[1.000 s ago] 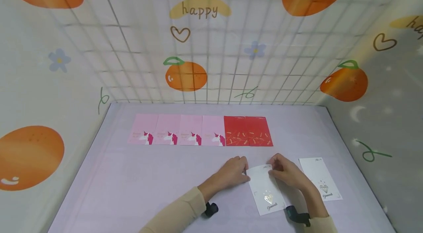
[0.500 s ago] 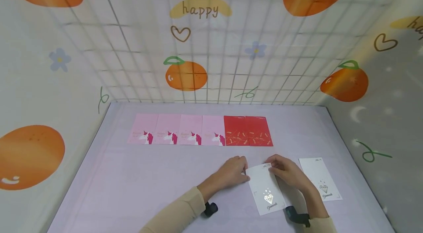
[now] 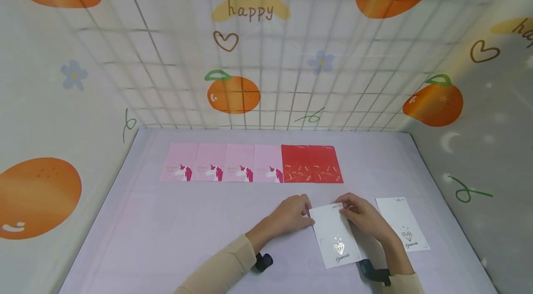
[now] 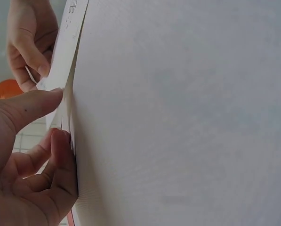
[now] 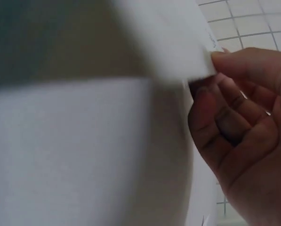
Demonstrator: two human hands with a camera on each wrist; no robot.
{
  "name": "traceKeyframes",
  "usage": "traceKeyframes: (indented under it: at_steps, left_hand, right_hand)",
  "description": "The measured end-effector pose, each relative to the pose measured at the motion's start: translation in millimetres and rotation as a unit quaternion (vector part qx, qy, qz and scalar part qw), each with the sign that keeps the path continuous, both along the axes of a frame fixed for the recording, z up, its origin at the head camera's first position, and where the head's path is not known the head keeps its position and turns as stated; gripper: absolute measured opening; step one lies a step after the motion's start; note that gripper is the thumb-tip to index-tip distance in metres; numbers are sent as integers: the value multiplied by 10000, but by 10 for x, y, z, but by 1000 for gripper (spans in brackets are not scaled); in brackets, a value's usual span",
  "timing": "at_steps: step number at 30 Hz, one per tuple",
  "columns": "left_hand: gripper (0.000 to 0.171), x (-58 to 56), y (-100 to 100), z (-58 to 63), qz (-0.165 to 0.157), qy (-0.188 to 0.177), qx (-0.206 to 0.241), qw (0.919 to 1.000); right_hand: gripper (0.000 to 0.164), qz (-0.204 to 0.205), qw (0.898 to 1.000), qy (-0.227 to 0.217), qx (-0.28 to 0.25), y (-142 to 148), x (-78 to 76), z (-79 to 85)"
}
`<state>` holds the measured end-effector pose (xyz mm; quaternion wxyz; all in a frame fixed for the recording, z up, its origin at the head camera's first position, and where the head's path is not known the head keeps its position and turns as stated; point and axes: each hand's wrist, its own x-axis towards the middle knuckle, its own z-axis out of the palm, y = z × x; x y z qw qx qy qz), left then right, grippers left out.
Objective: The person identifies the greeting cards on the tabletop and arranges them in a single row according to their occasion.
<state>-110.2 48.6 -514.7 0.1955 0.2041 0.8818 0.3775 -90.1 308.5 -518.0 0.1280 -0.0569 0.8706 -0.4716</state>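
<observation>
A white card (image 3: 335, 234) printed with a shiny diamond and lettering is held above the near part of the table, its top edge away from the person. The left hand (image 3: 289, 215) pinches it at the upper left corner; in the left wrist view the left thumb (image 4: 39, 101) lies on the card's edge, with curled fingers below. At the upper right corner, the right hand (image 3: 364, 215) pinches the card (image 5: 178, 42) between thumb and fingers, as the right wrist view shows. Another white card (image 3: 403, 224) with the same print lies right of the right forearm, partly hidden by it.
Farther back, several pink unicorn cards (image 3: 211, 162) and two red cards (image 3: 312, 164) lie edge to edge in a row on the pale lilac table (image 3: 166, 224). A white grid panel (image 3: 275, 62) behind printed cloth stands along the back.
Both hands keep their hold on the white card, which is nearly still and slightly higher in view. The row of cards and the other white card lie as before.
</observation>
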Motion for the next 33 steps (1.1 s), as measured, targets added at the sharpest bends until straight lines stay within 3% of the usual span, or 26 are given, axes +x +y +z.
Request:
traceKeyframes:
  at_steps: [4, 9, 16, 20, 33]
  left_hand:
    - [36, -19, -46, -27, 151, -179, 632, 9977]
    - [37, -4, -115, -32, 536, -548, 1382, 9874]
    - [33, 74, -122, -28, 931, -1405, 2210, 9606]
    - [34, 124, -108, -16, 971, -1632, 2353, 9532]
    - [28, 179, -62, 7, 762, -1842, 2463, 9485]
  right_hand:
    - [23, -117, 9997, 196, -89, 12, -5, 37]
    - [23, -497, 9980, 342, -181, -5, -14, 88]
    - [29, -1098, 9921, 354, -502, -31, -36, 172]
    - [32, -1281, 9894, 402, -549, -46, -53, 190]
    - [36, -1476, 9867, 395, -552, -79, -79, 201]
